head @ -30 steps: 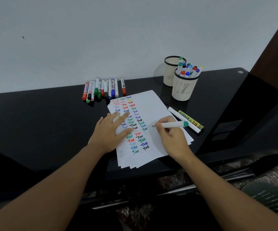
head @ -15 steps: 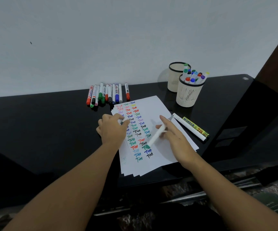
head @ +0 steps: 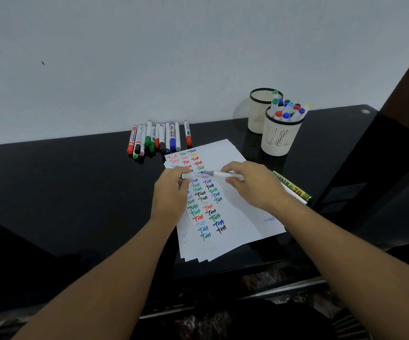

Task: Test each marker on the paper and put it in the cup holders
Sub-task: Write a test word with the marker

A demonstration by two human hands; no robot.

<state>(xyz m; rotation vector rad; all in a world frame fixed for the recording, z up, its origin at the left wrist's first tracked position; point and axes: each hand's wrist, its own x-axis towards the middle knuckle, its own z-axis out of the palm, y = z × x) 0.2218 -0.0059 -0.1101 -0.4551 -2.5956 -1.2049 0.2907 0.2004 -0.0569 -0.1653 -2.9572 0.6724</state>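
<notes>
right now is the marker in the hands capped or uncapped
Uncapped: the right hand holds the marker with its grey tip bare, while the left hand holds the cap apart from it.

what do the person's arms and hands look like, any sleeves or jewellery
Both forearms are bare as far as the view shows, with no sleeve reaching into view. The left hand and the right hand wear no gloves, and no watch, bracelet or ring shows on either. No markings or bandages are visible.
</notes>
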